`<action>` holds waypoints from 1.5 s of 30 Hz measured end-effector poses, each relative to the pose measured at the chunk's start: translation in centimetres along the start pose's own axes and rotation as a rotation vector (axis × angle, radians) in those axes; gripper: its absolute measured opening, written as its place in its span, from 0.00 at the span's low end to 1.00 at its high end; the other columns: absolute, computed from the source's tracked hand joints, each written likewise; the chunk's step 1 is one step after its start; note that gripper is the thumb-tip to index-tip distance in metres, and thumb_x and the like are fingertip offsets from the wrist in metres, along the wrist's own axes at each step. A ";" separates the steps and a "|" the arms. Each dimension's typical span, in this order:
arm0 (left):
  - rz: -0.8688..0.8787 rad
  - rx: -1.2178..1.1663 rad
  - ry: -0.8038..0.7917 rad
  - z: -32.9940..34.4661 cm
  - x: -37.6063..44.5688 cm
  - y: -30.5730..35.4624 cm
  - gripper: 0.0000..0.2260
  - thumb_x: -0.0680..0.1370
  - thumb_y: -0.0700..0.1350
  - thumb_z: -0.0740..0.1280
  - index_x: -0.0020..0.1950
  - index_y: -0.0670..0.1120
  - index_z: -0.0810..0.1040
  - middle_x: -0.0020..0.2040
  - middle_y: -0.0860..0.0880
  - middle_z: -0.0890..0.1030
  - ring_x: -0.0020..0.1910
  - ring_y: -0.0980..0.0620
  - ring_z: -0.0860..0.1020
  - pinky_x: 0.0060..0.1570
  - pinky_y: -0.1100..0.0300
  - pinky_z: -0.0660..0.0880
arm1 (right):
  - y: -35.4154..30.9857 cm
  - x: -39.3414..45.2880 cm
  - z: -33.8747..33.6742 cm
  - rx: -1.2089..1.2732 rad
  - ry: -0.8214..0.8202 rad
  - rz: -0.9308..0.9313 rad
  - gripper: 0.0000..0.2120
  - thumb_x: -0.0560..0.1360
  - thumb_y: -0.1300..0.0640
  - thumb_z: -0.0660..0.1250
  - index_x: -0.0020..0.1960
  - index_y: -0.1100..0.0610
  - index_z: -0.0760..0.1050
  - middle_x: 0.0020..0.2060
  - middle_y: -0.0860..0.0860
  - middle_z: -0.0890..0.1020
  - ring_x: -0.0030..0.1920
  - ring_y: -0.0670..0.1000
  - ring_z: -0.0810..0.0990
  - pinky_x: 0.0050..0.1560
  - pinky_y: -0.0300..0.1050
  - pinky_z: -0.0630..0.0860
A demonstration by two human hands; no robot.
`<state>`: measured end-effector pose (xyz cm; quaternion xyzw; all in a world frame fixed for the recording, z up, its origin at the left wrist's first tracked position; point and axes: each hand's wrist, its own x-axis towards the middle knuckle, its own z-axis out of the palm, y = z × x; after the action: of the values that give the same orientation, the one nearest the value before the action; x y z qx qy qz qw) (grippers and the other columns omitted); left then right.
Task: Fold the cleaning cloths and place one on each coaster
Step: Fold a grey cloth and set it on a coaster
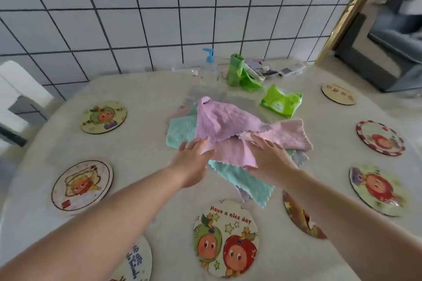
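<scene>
Round the table [141,189] lie coasters [225,238], either side of my hands. Both my left hand [194,157] and right hand [269,157] rest with loosely straight fingers on the pink cloth [230,150] between them, gripping nothing

A: Where does everything sit around the pile of cloths [230,139]?

B: The pile lies mid-table [141,189]. 3 coasters lie to its left, 1 farther back [103,117], 1 nearer [82,184], 1 at the near edge [137,260].

A: And in front of the pile?

B: 1 coaster [225,238] directly before it, another [299,214] just right of that.

A: To the right?

B: 3 coasters, well apart from the pile [338,93], [380,138], [378,189].

A: Behind the pile?

B: A pump bottle [209,67], a bag roll [237,70] and a wipes pack [282,100].
</scene>
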<state>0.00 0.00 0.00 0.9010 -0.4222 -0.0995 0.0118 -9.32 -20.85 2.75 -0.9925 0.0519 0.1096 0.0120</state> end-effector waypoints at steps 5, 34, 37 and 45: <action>-0.147 0.018 -0.068 1.7 5.9 2.1 0.27 0.78 0.40 0.53 0.76 0.54 0.50 0.77 0.45 0.41 0.75 0.45 0.40 0.73 0.45 0.42 | 6.5 4.9 0.9 -0.014 -0.052 -0.039 0.33 0.73 0.41 0.60 0.73 0.54 0.58 0.76 0.50 0.52 0.73 0.53 0.59 0.70 0.50 0.61; -0.602 -0.033 0.873 -20.0 6.6 -5.2 0.09 0.78 0.47 0.61 0.49 0.45 0.78 0.49 0.43 0.79 0.47 0.40 0.77 0.39 0.53 0.72 | 8.3 11.8 -18.0 0.178 0.598 -0.319 0.24 0.74 0.62 0.61 0.70 0.59 0.64 0.67 0.52 0.67 0.67 0.55 0.66 0.66 0.47 0.63; -0.584 -0.140 0.956 -22.5 4.7 -6.2 0.08 0.78 0.45 0.60 0.49 0.47 0.79 0.49 0.45 0.80 0.47 0.42 0.78 0.41 0.53 0.73 | 7.0 10.6 -20.7 0.148 0.674 -0.376 0.22 0.75 0.63 0.59 0.69 0.59 0.65 0.67 0.52 0.68 0.68 0.55 0.65 0.68 0.46 0.61; -0.633 -0.356 1.296 -24.6 -0.8 -6.0 0.04 0.76 0.47 0.66 0.45 0.48 0.78 0.40 0.50 0.78 0.38 0.48 0.75 0.38 0.57 0.70 | 4.9 10.0 -23.5 0.235 0.843 -0.422 0.15 0.75 0.61 0.62 0.61 0.53 0.70 0.53 0.49 0.77 0.54 0.52 0.74 0.53 0.47 0.72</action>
<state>8.75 2.94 23.58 0.8422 -0.0283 0.3864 0.3750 4.99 -27.57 23.45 -0.9313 -0.1381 -0.3135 0.1239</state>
